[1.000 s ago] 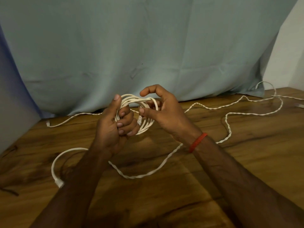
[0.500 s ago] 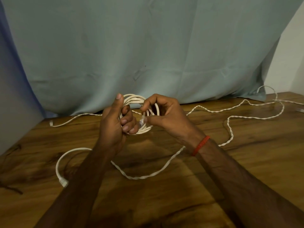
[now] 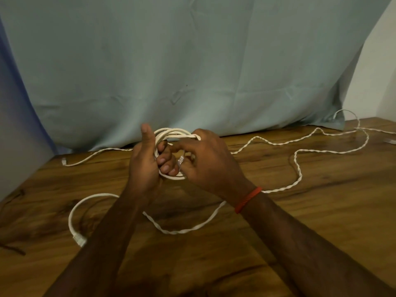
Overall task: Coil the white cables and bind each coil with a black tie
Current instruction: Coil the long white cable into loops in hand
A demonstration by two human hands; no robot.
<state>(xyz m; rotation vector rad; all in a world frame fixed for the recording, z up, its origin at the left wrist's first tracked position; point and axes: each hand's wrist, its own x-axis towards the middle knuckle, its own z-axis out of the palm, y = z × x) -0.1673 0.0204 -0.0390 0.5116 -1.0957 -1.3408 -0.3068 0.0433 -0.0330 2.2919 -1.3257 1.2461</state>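
Nearest me, a white plug [image 3: 79, 240] lies on the tabletop [image 3: 321, 221] left of the forearms. A twisted cable [image 3: 184, 230] loops under the right wrist with its red thread band [image 3: 248, 199]. Above that, both hands hold the coil [image 3: 171, 132] off the wood, standing on edge with its opening turned toward the person. The left hand [image 3: 143, 170] has its fingers [image 3: 166, 162] curled through the ring from the left, thumb straight up. The right hand [image 3: 212, 166] hooks its fingers [image 3: 196, 137] over the top strands on the right side. A ribbed connector end [image 3: 181, 162] sits between the two sets of fingertips, nearer the right, so tucking it looks like the right hand's job. The hands hide how the loose run leaves the coil. I see no black tie. A dark streak [image 3: 12, 249] at the left edge may be one, or only grain. Farther back the twisted cable snakes off right toward the pale blue cloth [image 3: 192, 71].
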